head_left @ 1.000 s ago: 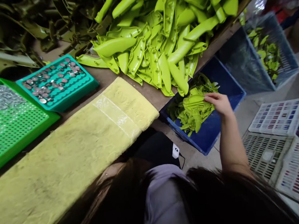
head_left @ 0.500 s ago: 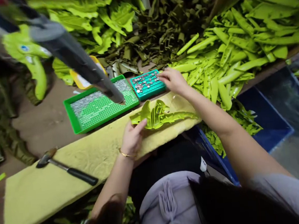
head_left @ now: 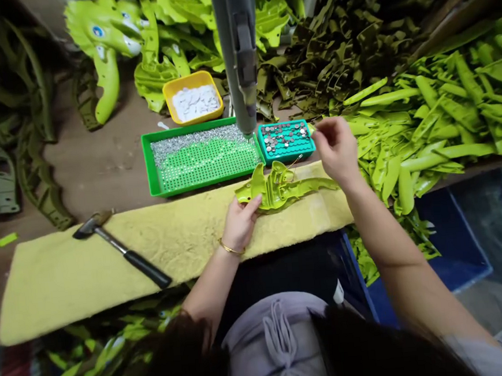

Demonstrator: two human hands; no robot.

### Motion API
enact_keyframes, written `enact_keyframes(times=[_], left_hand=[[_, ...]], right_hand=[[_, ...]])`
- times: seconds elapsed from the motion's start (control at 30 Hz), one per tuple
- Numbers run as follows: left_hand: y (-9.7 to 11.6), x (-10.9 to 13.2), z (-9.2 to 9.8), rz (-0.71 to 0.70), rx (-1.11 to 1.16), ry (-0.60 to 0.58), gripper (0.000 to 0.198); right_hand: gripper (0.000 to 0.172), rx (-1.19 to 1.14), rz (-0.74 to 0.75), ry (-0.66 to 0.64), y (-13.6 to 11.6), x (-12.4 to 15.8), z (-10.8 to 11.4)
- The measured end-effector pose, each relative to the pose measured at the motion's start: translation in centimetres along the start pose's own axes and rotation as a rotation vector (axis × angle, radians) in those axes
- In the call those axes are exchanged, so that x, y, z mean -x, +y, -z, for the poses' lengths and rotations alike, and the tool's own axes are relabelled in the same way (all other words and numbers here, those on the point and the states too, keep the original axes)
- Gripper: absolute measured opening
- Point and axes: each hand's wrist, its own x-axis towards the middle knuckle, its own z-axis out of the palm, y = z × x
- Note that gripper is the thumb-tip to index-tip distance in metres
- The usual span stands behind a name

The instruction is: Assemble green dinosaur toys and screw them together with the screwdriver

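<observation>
My left hand [head_left: 239, 221] grips the left end of a lime-green moulded plastic shell [head_left: 272, 189], hollow ribbed side up, just over the yellow padded cloth [head_left: 193, 230]. My right hand [head_left: 337, 149] is closed in a pinch at the right end of the teal tray [head_left: 289, 155], which holds small round silvery discs. A spot of lime green shows at its fingertips; whether it is held or lies behind, I cannot make out. Left of the teal tray sits a green perforated tray [head_left: 202, 183] of small screws. A grey power screwdriver [head_left: 234, 56] hangs tip down at its right end.
A hammer [head_left: 121, 250] lies on the cloth at left. Behind the trays stands a yellow tray [head_left: 195, 117] of white pieces. Heaps of dark olive parts [head_left: 345, 59] and lime-green parts [head_left: 437, 121] line the back and right. A blue bin [head_left: 459, 241] stands below right.
The view has swung, so the bench things appear shifted right. My right hand has drawn from over the teal tray to beside its right end. My left hand still grips the shell.
</observation>
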Motion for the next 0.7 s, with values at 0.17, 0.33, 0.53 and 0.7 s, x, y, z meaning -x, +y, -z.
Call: enact_keyframes(times=[0.17,0.33,0.53,0.7], left_hand=[[-0.1,-0.1,-0.1,-0.012,0.017,-0.017,0.046],[0.1,0.1,-0.2,-0.017,0.02,-0.005,0.045],[1.7,1.4,0.6,0.069,0.026,0.05,0.042],[2.0,2.1,1.3,0.046,0.006,0.062,0.041]], right_hand=[[0.015,-0.155,-0.043,-0.25,-3.7,5.0,-0.9],[0.024,0.193,0.162,-0.189,-3.3,6.2,-2.8],[0.025,0.3,0.141,-0.133,-2.9,2.0,-3.3],[0.014,0.368,0.009,-0.337,-2.1,-1.3,-4.9]])
